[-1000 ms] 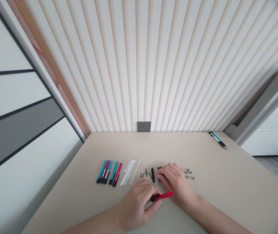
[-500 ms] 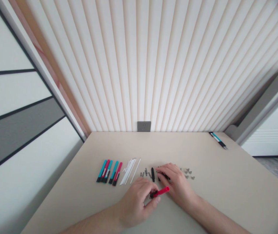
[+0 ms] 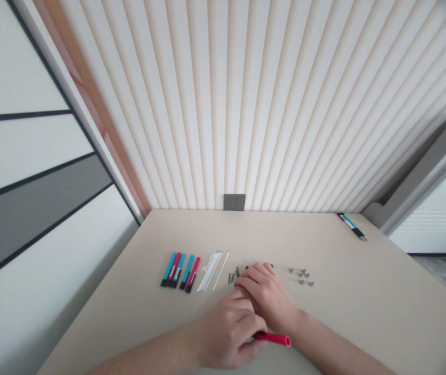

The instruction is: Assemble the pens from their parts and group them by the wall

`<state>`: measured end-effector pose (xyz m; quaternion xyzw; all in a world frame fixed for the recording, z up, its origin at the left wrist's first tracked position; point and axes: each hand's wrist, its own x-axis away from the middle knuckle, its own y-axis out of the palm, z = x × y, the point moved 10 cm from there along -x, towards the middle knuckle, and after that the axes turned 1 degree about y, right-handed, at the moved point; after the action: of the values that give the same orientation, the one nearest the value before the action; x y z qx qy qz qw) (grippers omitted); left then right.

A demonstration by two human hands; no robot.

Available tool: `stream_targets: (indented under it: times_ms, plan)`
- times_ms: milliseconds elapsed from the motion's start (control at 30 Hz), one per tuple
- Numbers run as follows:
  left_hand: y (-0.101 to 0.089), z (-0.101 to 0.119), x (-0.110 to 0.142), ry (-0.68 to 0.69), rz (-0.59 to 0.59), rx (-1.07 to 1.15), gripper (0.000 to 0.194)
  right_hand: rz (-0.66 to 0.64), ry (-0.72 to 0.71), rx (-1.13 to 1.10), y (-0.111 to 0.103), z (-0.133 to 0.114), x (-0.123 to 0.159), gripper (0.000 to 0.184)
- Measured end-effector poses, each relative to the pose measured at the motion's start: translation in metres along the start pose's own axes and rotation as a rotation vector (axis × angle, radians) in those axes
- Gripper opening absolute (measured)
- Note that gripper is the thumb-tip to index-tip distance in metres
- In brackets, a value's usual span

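My left hand (image 3: 226, 328) is shut around a red marker (image 3: 274, 339), whose tip end is hidden in my fingers and whose red barrel points right. My right hand (image 3: 265, 291) lies just above it, touching the left hand. Its fingers cover a spot among small black parts, and only bits of black (image 3: 260, 265) show past the fingertips. Left of the hands are small grey pieces (image 3: 233, 277) and a bundle of thin white sticks (image 3: 211, 272). Farther left lies a row of teal and red markers (image 3: 178, 270). Small grey clips (image 3: 301, 277) sit to the right.
The hands work on a beige table (image 3: 336, 297) that meets a white slatted wall at the back. A grey wall socket (image 3: 234, 202) sits above the table's back edge. A teal and black marker (image 3: 351, 226) lies in the far right corner.
The red marker has swung down and to the right in my left hand. My right hand has shifted left, now covering the black piece seen earlier. The view has tilted slightly.
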<state>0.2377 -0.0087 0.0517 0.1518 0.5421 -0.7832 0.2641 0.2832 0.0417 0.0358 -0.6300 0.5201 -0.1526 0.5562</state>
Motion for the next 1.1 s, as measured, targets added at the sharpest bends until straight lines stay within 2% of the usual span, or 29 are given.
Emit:
stream_targets:
  times_ms: [200, 500, 733, 833, 933, 1000, 1100]
  plan:
    - [0.0, 0.0, 0.001, -0.025, -0.002, -0.017, 0.007, -0.008, -0.035, 0.056, 0.002, 0.003, -0.008, 0.011]
    - [0.004, 0.0, 0.003, -0.013, -0.027, -0.067, 0.012, -0.169, -0.347, 0.251, 0.03, -0.021, -0.056, 0.009]
    - [0.012, -0.004, 0.007, -0.005, -0.059, -0.06, 0.012, -0.196, -0.531, 0.294, 0.037, -0.034, -0.065, 0.015]
    - [0.006, -0.003, 0.005, -0.014, -0.028, -0.069, 0.011, -0.122, -0.49, 0.217, 0.017, -0.028, -0.067, 0.017]
    - [-0.008, -0.005, 0.002, -0.053, 0.001, -0.144, 0.007, 0.007, -0.312, 0.098, -0.022, -0.004, -0.058, 0.018]
    - [-0.019, -0.01, 0.001, -0.081, 0.007, -0.212, 0.006, 0.089, -0.149, 0.017, -0.047, 0.022, -0.039, 0.018]
    - [-0.035, -0.023, 0.004, -0.15, 0.042, -0.273, 0.007, 0.168, 0.013, -0.073, -0.069, 0.056, 0.002, 0.02]
